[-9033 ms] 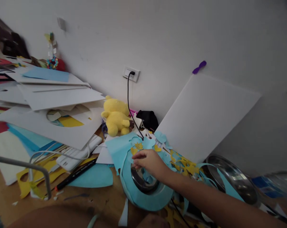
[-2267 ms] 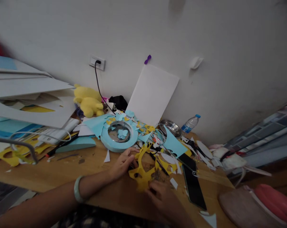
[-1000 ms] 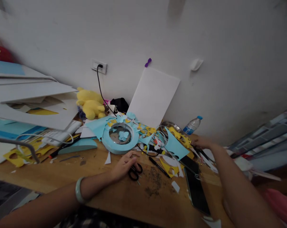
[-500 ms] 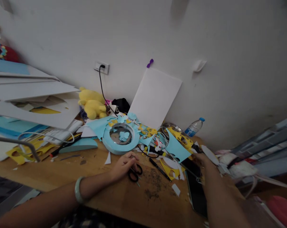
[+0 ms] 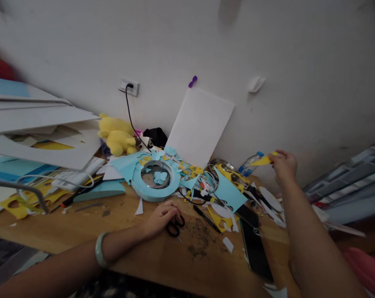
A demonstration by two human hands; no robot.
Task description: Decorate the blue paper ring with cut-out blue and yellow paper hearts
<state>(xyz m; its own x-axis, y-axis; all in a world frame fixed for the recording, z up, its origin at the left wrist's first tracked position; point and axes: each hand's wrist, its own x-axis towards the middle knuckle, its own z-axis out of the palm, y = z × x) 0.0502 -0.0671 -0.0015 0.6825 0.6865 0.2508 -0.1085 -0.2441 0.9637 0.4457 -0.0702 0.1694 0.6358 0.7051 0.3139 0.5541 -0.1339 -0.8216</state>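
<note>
My right hand (image 5: pixel 284 166) is raised at the right, near the wall, pinching a narrow piece of yellow paper (image 5: pixel 264 160) whose tip overlaps the bottle's cap in view. On the wooden table my left hand (image 5: pixel 163 216) rests with its fingers curled over a pair of scissors (image 5: pixel 175 227). Only the black handle loops show; the blades are hidden by the hand. Just behind that hand is a light blue paper ring (image 5: pixel 136 180) around a clear round window, with a blue paper flower (image 5: pixel 160 178) on it.
A water bottle (image 5: pixel 248 164) stands by the wall. Blue paper (image 5: pixel 229 191) and yellow scraps lie near a black pen (image 5: pixel 207 219) and a dark phone (image 5: pixel 256 248). At left are a yellow plush toy (image 5: pixel 117 136), white boards (image 5: pixel 35 116) and a power strip (image 5: pixel 77 176).
My right hand has risen from beside the phone, up and to the right, and now holds the yellow paper. My left hand has stayed by the scissors. The view has shifted slightly.
</note>
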